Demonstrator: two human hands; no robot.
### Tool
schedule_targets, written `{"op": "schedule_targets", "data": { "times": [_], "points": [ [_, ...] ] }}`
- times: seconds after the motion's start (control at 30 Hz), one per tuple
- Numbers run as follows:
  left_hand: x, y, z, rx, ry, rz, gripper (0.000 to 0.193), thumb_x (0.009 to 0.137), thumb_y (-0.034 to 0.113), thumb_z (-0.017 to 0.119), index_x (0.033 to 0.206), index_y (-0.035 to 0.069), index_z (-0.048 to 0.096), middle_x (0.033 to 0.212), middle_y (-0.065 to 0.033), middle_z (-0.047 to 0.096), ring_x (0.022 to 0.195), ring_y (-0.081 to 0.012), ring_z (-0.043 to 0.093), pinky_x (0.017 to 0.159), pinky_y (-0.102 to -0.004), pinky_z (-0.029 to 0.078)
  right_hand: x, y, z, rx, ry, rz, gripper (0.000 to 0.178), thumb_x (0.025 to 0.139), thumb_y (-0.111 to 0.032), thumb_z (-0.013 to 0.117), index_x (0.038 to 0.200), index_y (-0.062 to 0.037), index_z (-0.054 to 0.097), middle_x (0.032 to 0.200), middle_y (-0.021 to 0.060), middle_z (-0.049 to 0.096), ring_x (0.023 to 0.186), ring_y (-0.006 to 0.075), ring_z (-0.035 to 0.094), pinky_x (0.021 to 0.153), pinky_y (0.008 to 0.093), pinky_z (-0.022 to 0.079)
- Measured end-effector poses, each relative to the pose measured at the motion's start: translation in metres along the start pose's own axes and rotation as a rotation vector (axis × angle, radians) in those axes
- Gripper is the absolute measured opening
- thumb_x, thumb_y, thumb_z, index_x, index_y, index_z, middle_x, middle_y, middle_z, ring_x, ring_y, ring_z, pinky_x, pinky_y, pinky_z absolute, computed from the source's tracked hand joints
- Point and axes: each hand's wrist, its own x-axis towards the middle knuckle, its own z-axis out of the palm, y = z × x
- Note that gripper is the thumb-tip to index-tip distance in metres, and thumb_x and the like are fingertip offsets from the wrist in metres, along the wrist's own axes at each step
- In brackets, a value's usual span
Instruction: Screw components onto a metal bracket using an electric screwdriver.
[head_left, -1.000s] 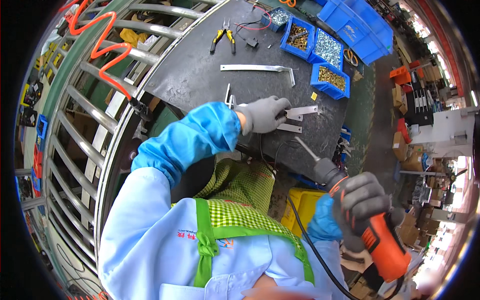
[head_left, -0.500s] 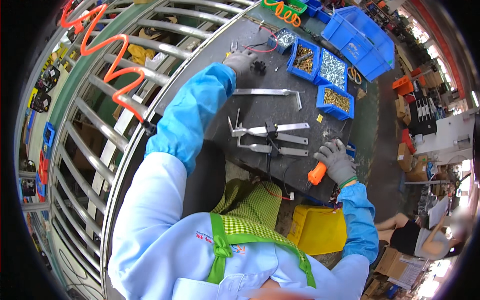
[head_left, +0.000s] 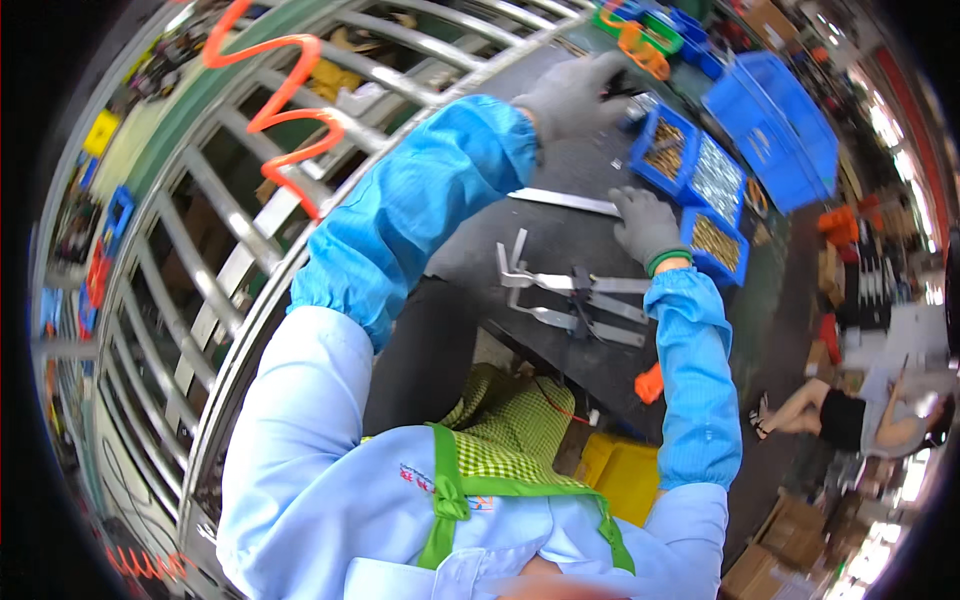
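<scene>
Metal bar (head_left: 565, 202) runs rightward to right hand (head_left: 648, 225), fingers there and on left hand (head_left: 572, 98) curled, holds unclear.

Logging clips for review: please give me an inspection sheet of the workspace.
Surface: dark tabletop.
Work pieces: flat metal bar; bent metal brackets with a black item across them.
Clutter: blue bins of small metal parts; orange object, partly hidden.
Hands: left hand, blurred, at a dark item, hold unclear; right hand at the bar's right end, grip unclear.
Cables: orange coiled hose; white wire connector.
Surroundings: metal railing at left; yellow bin; another person at right.
</scene>
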Motion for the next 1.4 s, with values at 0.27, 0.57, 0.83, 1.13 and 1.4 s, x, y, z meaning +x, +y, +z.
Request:
{"op": "schedule_targets", "data": {
  "times": [0.27,0.57,0.83,1.13,1.4],
  "points": [
    [0.064,0.100,-0.132,-0.686,0.290,-0.238,0.055,0.076,0.021,0.074,0.124,0.005,0.053,0.095,-0.0132,0.068,0.083,-0.0214,0.069,0.072,-0.0351,0.057,0.012,-0.020,-0.006,0.000,-0.264,0.124,0.028,0.079,-0.010,0.057,0.106,-0.0083,0.062,0.105,0.0183,0.062,0.099,0.0385,0.061,0.085,0.0495,0.050],
    [0.047,0.120,-0.119,-1.308,0.205,-0.289,0.052,0.081,0.000,0.065,0.128,0.004,0.043,0.116,-0.0170,0.053,0.096,-0.0244,0.063,0.079,-0.0346,0.058,-0.153,-0.002,-0.176,0.607,-0.105,0.470,0.028,0.087,-0.022,0.057,0.107,-0.0033,0.059,0.085,0.0142,0.058,0.080,0.0299,0.061,0.071,0.0414,0.047],
    [-0.030,0.102,-0.003,-1.651,0.038,-0.560,0.021,0.098,0.018,0.054,0.110,0.001,0.054,0.099,-0.0129,0.062,0.087,-0.0235,0.066,0.079,-0.0342,0.059,-0.203,-0.091,-0.149,1.024,0.299,0.416,0.033,0.101,-0.032,0.049,0.100,-0.0011,0.060,0.070,-0.0006,0.050,0.063,0.0067,0.046,0.055,0.0252,0.037],
    [-0.089,0.133,-0.024,-2.131,0.316,-0.560,0.037,0.100,0.030,0.050,0.112,-0.005,0.056,0.113,-0.0218,0.064,0.105,-0.0349,0.065,0.096,-0.0489,0.053,-0.160,-0.154,-0.067,1.438,0.427,0.396,0.036,0.103,-0.034,0.047,0.098,-0.0007,0.059,0.066,-0.0033,0.045,0.060,0.0051,0.041,0.052,0.0241,0.033],
    [-0.128,0.158,-0.059,-1.076,0.377,-0.236,0.020,0.093,0.015,0.060,0.112,0.008,0.058,0.099,-0.0056,0.056,0.082,-0.0137,0.058,0.073,-0.0313,0.052,-0.156,-0.179,-0.044,0.781,0.428,0.145,0.022,0.099,-0.023,0.046,0.093,-0.0036,0.053,0.068,-0.0005,0.045,0.056,0.0117,0.047,0.045,0.0269,0.036]
  ]
}}
